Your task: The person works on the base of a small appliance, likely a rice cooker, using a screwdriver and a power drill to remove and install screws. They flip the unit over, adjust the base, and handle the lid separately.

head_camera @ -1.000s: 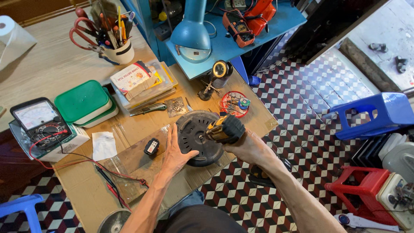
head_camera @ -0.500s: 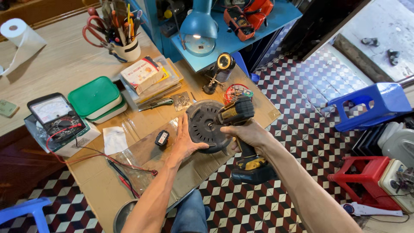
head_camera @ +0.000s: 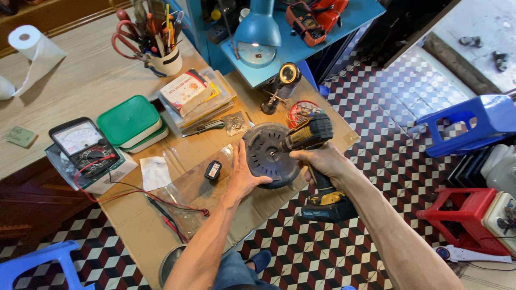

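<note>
A round black motor housing (head_camera: 266,150) lies on the cardboard-covered table (head_camera: 134,225). My left hand (head_camera: 244,174) rests flat against its near-left rim, fingers spread, steadying it. My right hand (head_camera: 322,161) grips the handle of a black and yellow cordless drill (head_camera: 312,156). The drill's tip points into the middle of the housing. Its battery pack (head_camera: 328,207) hangs below my wrist, past the table's edge.
A small black block (head_camera: 213,170) lies left of the housing. A multimeter (head_camera: 83,146) with red leads, green-lidded boxes (head_camera: 130,122), a stack of cases (head_camera: 196,96), a cup of tools (head_camera: 161,51) and a blue lamp (head_camera: 258,32) stand further back. Blue and red stools (head_camera: 462,131) stand on the tiled floor.
The view has shifted slightly. Both hands stay on the housing and the drill, with the drill's tip still at the centre of the housing.
</note>
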`<state>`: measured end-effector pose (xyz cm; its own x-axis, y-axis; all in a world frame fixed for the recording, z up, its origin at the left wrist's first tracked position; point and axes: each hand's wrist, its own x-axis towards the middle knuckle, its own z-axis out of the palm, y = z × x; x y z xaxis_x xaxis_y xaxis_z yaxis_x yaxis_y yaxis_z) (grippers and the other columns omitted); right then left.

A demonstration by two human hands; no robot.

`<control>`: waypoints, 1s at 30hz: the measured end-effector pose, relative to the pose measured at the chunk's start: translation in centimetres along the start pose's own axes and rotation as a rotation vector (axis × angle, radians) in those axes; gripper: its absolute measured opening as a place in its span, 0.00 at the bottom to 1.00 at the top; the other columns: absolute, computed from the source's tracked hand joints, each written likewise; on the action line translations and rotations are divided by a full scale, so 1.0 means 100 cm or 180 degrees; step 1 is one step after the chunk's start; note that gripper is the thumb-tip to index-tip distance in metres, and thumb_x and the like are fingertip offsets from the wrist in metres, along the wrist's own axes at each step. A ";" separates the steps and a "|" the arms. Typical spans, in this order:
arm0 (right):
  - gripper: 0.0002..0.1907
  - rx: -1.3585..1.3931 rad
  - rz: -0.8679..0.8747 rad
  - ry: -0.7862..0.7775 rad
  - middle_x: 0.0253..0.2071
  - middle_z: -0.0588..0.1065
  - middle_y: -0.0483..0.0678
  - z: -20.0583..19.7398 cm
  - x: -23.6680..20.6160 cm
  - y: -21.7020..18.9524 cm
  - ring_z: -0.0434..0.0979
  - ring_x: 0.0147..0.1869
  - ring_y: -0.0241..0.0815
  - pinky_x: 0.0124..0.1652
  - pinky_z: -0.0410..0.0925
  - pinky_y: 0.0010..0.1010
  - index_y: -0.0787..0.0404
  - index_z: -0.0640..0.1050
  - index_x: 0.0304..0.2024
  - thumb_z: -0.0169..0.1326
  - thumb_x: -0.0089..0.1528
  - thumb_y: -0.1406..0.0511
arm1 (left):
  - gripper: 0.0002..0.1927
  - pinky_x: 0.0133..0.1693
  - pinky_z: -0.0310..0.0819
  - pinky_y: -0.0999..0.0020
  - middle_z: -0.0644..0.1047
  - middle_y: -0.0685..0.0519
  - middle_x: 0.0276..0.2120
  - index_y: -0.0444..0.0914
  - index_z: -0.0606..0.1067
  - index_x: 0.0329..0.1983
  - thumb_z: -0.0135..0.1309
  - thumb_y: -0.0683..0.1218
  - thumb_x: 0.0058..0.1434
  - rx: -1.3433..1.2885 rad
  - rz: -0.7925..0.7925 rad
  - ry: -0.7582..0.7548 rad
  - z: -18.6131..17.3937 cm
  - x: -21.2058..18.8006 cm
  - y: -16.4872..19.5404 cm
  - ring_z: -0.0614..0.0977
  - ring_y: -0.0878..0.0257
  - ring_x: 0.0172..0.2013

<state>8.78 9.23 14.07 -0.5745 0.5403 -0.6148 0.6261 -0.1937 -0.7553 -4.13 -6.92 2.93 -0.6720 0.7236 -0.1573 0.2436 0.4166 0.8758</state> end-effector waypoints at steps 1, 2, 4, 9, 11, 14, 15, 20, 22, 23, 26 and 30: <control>0.13 -0.0091 0.0036 0.0003 0.25 0.76 0.51 0.003 0.001 -0.002 0.72 0.15 0.35 0.15 0.67 0.26 0.70 0.78 0.37 0.60 0.59 0.64 | 0.81 0.69 0.56 0.56 0.39 0.41 0.77 0.46 0.36 0.78 0.80 0.52 0.29 0.0014 -0.0008 -0.0014 -0.001 0.002 -0.001 0.50 0.46 0.75; 0.13 -0.0180 0.0071 0.0018 0.25 0.76 0.50 0.005 0.001 -0.003 0.73 0.15 0.35 0.15 0.67 0.26 0.70 0.78 0.37 0.60 0.58 0.64 | 0.81 0.69 0.56 0.56 0.40 0.41 0.77 0.46 0.36 0.78 0.80 0.52 0.29 0.0024 -0.0008 -0.0036 -0.002 0.004 -0.002 0.50 0.46 0.75; 0.13 -0.0371 0.0091 0.0072 0.23 0.76 0.50 0.009 0.001 -0.005 0.72 0.15 0.36 0.16 0.68 0.27 0.69 0.78 0.37 0.60 0.58 0.64 | 0.81 0.69 0.56 0.55 0.39 0.40 0.77 0.47 0.35 0.78 0.80 0.52 0.30 0.0017 -0.0055 -0.0066 -0.004 0.007 -0.004 0.51 0.45 0.75; 0.14 -0.0640 0.0197 0.0186 0.19 0.71 0.45 0.017 -0.006 -0.007 0.70 0.14 0.34 0.15 0.65 0.27 0.71 0.78 0.37 0.62 0.59 0.63 | 0.81 0.69 0.53 0.52 0.38 0.41 0.77 0.49 0.34 0.78 0.80 0.52 0.30 -0.0046 -0.0150 -0.0194 -0.004 0.015 -0.004 0.49 0.43 0.75; 0.14 -0.0767 0.0163 0.0107 0.17 0.71 0.46 0.018 -0.006 -0.014 0.69 0.14 0.34 0.15 0.64 0.26 0.72 0.78 0.35 0.61 0.60 0.63 | 0.81 0.69 0.54 0.50 0.39 0.40 0.76 0.49 0.34 0.78 0.81 0.51 0.30 -0.0091 -0.0100 -0.0140 -0.007 0.019 -0.005 0.50 0.41 0.75; 0.14 -0.0905 0.0136 0.0093 0.16 0.71 0.48 0.021 -0.005 -0.026 0.70 0.13 0.35 0.15 0.64 0.27 0.72 0.78 0.34 0.60 0.60 0.63 | 0.81 0.68 0.58 0.51 0.38 0.39 0.77 0.50 0.34 0.78 0.80 0.52 0.30 -0.0033 -0.0193 -0.0150 -0.011 0.025 -0.003 0.52 0.41 0.74; 0.14 -0.0952 0.0129 0.0110 0.15 0.71 0.48 0.020 -0.004 -0.030 0.70 0.13 0.36 0.14 0.64 0.27 0.72 0.78 0.34 0.60 0.60 0.63 | 0.81 0.68 0.57 0.50 0.38 0.39 0.77 0.50 0.34 0.78 0.80 0.52 0.30 -0.0021 -0.0183 -0.0138 -0.011 0.027 -0.002 0.53 0.40 0.74; 0.10 -0.0935 0.0145 0.0136 0.16 0.72 0.47 0.025 -0.005 -0.028 0.71 0.14 0.35 0.15 0.65 0.27 0.68 0.78 0.35 0.60 0.59 0.65 | 0.81 0.68 0.57 0.48 0.39 0.40 0.77 0.52 0.33 0.78 0.80 0.53 0.31 -0.0006 -0.0290 -0.0206 -0.014 0.026 -0.007 0.53 0.38 0.73; 0.11 -0.0990 0.0078 0.0177 0.16 0.72 0.47 0.031 -0.007 -0.017 0.71 0.14 0.35 0.15 0.64 0.27 0.69 0.79 0.34 0.60 0.59 0.65 | 0.81 0.69 0.55 0.47 0.38 0.39 0.77 0.52 0.33 0.78 0.80 0.52 0.31 0.0025 -0.0177 -0.0179 -0.013 0.020 -0.012 0.52 0.37 0.73; 0.11 -0.1077 0.0059 0.0187 0.16 0.72 0.47 0.033 -0.006 -0.013 0.70 0.14 0.36 0.15 0.64 0.27 0.69 0.79 0.34 0.60 0.59 0.64 | 0.81 0.69 0.54 0.46 0.38 0.39 0.76 0.52 0.33 0.77 0.81 0.52 0.31 0.0041 -0.0128 -0.0167 -0.013 0.017 -0.015 0.51 0.37 0.73; 0.11 -0.1205 0.0026 0.0188 0.17 0.73 0.47 0.036 -0.001 -0.006 0.70 0.14 0.36 0.15 0.64 0.27 0.69 0.79 0.34 0.61 0.59 0.64 | 0.80 0.68 0.57 0.47 0.38 0.41 0.78 0.53 0.33 0.78 0.79 0.53 0.33 0.0070 -0.0339 -0.0294 -0.015 0.014 -0.020 0.52 0.39 0.73; 0.12 -0.1077 0.0028 0.0177 0.17 0.73 0.47 0.031 -0.002 -0.005 0.71 0.15 0.35 0.14 0.64 0.27 0.72 0.78 0.32 0.61 0.59 0.65 | 0.80 0.69 0.54 0.47 0.39 0.39 0.77 0.51 0.33 0.78 0.80 0.53 0.32 0.0065 -0.0169 -0.0198 -0.018 0.014 -0.019 0.51 0.39 0.74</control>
<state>6.89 6.70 13.88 -0.5445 0.5855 -0.6006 0.7757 0.0790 -0.6262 -6.78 -7.68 1.86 -0.6397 0.7328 -0.2318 0.2235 0.4660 0.8561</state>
